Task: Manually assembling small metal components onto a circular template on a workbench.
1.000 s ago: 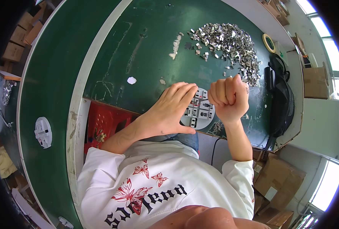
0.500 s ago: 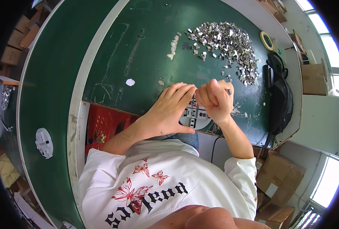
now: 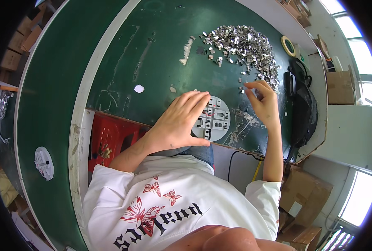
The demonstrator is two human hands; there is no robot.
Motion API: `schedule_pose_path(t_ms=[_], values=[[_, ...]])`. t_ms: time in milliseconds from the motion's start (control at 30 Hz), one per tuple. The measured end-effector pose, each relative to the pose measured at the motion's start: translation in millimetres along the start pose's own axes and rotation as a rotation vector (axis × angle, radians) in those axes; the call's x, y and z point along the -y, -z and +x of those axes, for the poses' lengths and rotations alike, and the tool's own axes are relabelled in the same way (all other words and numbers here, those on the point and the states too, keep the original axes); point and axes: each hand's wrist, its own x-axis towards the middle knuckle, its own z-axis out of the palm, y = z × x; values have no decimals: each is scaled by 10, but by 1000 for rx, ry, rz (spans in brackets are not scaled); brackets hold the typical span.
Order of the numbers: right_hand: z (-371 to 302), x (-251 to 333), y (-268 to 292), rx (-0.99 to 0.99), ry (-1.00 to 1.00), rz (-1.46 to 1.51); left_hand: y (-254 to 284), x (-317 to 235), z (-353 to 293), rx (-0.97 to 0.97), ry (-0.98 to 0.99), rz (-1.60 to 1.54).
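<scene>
My left hand (image 3: 177, 121) rests over the left side of a round grey plastic disc (image 3: 222, 130) at the table's near edge. Its fingers are stretched out and the thumb lies along the disc's near side. Moulded slots and small dark and metal parts show on the disc's face; the hand covers part of it. To the right, my right hand (image 3: 266, 106) hovers with thumb and forefinger apart. Just off its fingertips lies a small metal clip (image 3: 241, 90). Beyond spreads a heap of similar shiny metal pieces (image 3: 248, 46).
The green tabletop (image 3: 160, 54) carries scratches and a white scrap (image 3: 139, 88). A tape roll (image 3: 288, 46) and a black bag (image 3: 305, 111) line the right edge. A second disc (image 3: 44, 163) lies on the left bench. A red stool (image 3: 110, 136) stands below.
My right hand has left the disc, moving right and away from me toward the loose metal pieces, its fingers spreading apart. More of the disc now shows. My left hand stays on it.
</scene>
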Motion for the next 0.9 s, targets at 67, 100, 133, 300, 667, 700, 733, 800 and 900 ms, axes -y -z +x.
schedule_pose_path(t_ms=[67,100,133,300,667,700,733,800,900], values=[[47,-70,-92,-7,53,-63,10,-8,-7,-2,-4,6],[79,-97,-130,-15,105,-129,7,-8,-13,0,-1,9],[90,-107,-154,-24,157,-195,-3,-5,-21,0,-3,8],[94,-63,-187,4,127,-247,-18,0,-16,-16,-10,-6],[-219,540,25,327,-128,342,-95,-78,92,-314,4,-237],[-249,550,6,327,-129,343,-105,-87,108,-337,-1,-227],[-277,555,-24,274,-27,342,-113,-89,115,-360,-6,-215],[-324,553,-100,167,178,339,-127,-68,110,-355,-3,-213],[-400,520,-200,65,233,271,-128,-67,124,-340,-4,-217]])
